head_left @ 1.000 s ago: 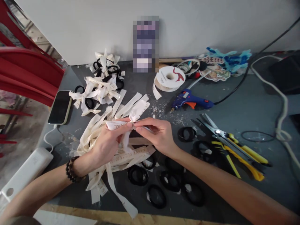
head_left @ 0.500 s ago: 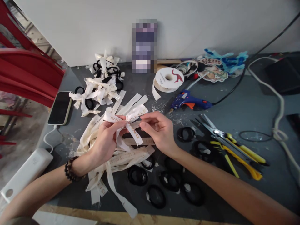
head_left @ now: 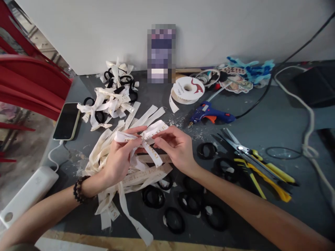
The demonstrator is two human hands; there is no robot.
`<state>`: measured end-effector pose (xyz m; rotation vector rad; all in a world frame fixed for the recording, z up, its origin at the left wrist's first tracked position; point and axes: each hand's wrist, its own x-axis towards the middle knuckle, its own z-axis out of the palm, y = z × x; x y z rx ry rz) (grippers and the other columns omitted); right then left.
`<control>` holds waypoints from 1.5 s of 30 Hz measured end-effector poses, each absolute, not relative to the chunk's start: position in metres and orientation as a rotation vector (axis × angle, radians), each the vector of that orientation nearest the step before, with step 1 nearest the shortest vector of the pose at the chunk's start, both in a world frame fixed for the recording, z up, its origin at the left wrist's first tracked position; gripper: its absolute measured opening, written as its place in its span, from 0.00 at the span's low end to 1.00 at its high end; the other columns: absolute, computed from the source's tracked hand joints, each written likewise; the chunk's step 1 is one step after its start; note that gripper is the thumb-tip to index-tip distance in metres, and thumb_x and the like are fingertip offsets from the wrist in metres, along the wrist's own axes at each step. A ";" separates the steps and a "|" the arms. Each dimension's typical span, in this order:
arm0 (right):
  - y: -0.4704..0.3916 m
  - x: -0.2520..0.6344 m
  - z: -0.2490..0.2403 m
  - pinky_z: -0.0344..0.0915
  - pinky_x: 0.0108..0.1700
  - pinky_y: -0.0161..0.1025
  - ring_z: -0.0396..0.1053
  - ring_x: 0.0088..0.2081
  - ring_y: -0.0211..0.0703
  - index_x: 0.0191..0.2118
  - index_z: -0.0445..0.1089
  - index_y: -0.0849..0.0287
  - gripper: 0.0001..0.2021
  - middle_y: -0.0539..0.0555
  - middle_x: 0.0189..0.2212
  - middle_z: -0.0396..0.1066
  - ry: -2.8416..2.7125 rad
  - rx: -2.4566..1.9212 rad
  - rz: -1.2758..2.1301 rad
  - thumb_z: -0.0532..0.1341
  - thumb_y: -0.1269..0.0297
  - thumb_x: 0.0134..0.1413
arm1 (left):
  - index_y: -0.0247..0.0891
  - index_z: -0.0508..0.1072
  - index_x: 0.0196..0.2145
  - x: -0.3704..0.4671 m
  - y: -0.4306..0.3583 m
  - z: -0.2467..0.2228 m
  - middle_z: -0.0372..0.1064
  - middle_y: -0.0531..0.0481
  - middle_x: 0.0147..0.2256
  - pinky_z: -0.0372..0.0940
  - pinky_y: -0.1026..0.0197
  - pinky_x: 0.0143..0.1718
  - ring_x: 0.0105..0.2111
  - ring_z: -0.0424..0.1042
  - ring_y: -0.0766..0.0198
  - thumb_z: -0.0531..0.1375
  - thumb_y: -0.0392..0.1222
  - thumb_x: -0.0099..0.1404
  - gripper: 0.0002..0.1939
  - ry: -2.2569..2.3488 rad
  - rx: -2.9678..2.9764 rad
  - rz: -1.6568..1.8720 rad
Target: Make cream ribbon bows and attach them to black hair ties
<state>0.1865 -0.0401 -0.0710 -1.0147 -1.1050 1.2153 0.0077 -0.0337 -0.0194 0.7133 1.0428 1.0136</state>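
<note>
A white ribbon bow (head_left: 154,129) with gold lettering is held above the table, its loops out to both sides and a tail hanging down. My left hand (head_left: 120,153) pinches it near the middle between thumb and fingers. The thumb and fingertips of my right hand (head_left: 178,148) close on the bow's right loop. Beneath my hands lies a heap of cut cream ribbon strips (head_left: 146,176). Several black hair ties (head_left: 174,220), some with white bits on them, lie in front and to the right.
Finished-looking bows on hair ties (head_left: 112,101) are piled at the back left, near a phone (head_left: 67,121) wired to a white power bank (head_left: 30,195). A ribbon spool (head_left: 188,90), a blue glue gun (head_left: 211,113) and yellow-handled scissors (head_left: 261,162) lie to the right. A black cord (head_left: 264,94) trails behind.
The bow has turned a little in my hands, and its right loop now shows wider and flatter. My right fingers have shifted slightly onto that loop. Other things lie as before.
</note>
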 end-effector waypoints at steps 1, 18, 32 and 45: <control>-0.040 0.187 -0.071 0.80 0.35 0.39 0.80 0.30 0.40 0.38 0.78 0.51 0.08 0.49 0.34 0.82 -1.096 -1.019 1.207 0.74 0.55 0.59 | 0.40 0.86 0.47 0.008 -0.034 -0.020 0.77 0.51 0.32 0.75 0.65 0.36 0.33 0.78 0.65 0.70 0.38 0.64 0.13 1.057 0.720 1.010; -0.040 0.190 -0.069 0.79 0.39 0.38 0.80 0.35 0.41 0.45 0.80 0.50 0.09 0.49 0.38 0.83 -1.213 -0.975 1.182 0.72 0.61 0.59 | 0.38 0.84 0.40 0.000 -0.038 -0.016 0.81 0.47 0.37 0.72 0.62 0.37 0.35 0.77 0.62 0.75 0.45 0.62 0.11 1.142 1.285 0.891; -0.042 0.189 -0.068 0.80 0.34 0.38 0.81 0.29 0.42 0.41 0.81 0.52 0.09 0.48 0.31 0.83 -1.139 -0.997 1.310 0.74 0.57 0.58 | 0.35 0.78 0.35 0.006 -0.036 -0.014 0.74 0.51 0.30 0.67 0.65 0.28 0.27 0.71 0.67 0.76 0.52 0.61 0.18 1.065 0.839 0.785; -0.043 0.190 -0.073 0.80 0.35 0.39 0.81 0.29 0.42 0.40 0.81 0.52 0.05 0.48 0.31 0.82 -1.145 -1.020 1.254 0.72 0.59 0.60 | 0.37 0.78 0.32 0.004 -0.032 -0.012 0.71 0.54 0.27 0.63 0.66 0.28 0.25 0.67 0.69 0.75 0.51 0.62 0.16 1.090 0.854 0.827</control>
